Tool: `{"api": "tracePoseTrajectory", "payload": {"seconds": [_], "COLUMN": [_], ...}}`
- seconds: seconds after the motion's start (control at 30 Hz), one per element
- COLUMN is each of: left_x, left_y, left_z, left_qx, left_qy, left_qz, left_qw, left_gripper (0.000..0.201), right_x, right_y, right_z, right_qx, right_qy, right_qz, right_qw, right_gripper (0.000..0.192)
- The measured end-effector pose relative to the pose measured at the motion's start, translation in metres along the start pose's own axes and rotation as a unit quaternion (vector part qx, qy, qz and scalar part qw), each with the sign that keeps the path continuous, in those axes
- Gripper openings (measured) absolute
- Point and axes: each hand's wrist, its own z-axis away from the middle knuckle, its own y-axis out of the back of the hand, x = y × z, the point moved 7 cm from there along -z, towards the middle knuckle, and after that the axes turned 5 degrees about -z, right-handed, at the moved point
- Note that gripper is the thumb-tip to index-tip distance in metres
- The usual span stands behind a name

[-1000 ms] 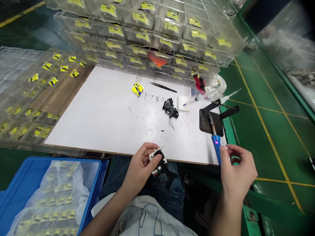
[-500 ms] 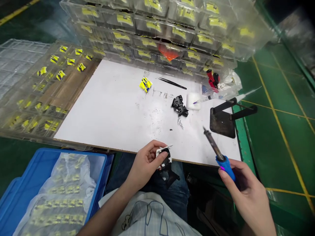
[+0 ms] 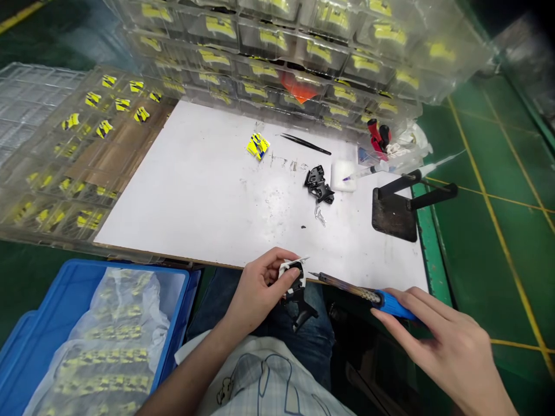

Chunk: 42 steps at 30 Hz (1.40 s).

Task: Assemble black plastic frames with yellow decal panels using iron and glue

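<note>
My left hand [image 3: 264, 283] grips a small black and white plastic part [image 3: 298, 297] just past the table's front edge, above my lap. Its thumb presses on the black face, and the fingers behind are partly hidden. In my right hand [image 3: 442, 329] is a soldering iron [image 3: 368, 294], held by its blue handle. The iron lies nearly level, and its tip points left, close to the plastic part; I cannot tell whether they touch. On the white tabletop [image 3: 208, 190] lies another black plastic part [image 3: 319, 185], with clear scraps [image 3: 319, 216] in front of it.
Tweezers [image 3: 306, 144], a yellow and blue piece [image 3: 258, 146], a white pad [image 3: 344, 175] with a syringe [image 3: 366, 171] and a black iron stand [image 3: 394, 214] are on the table. Clear trays [image 3: 269, 63] with yellow parts rise behind. A blue bin [image 3: 182, 300] stands at left.
My right hand has swung the soldering iron's tip down and left, from pointing upward to nearly level beside the plastic part. My left hand has stayed almost still, holding the part.
</note>
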Motion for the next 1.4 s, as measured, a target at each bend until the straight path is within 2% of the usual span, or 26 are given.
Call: {"api": "tracePoseTrajectory", "payload": {"seconds": [0.4,1.4], "left_x": [0.001,0.001], "left_y": [-0.001,-0.002], "left_z": [0.000,-0.002], "left_qx": [0.001,-0.010], "left_qy": [-0.010,-0.013], "left_qz": [-0.049,-0.079], "left_qw": [0.999,0.997], "left_gripper": [0.022,0.026], "right_x": [-0.002,-0.002], "right_y": [-0.002,-0.002], "right_z": [-0.008,-0.010], "right_qx": [-0.054,-0.068], "right_qy": [-0.008,0.000], "right_qz": [0.008,0.045], "right_qw": [0.998,0.997], "right_gripper": [0.031,0.034]}}
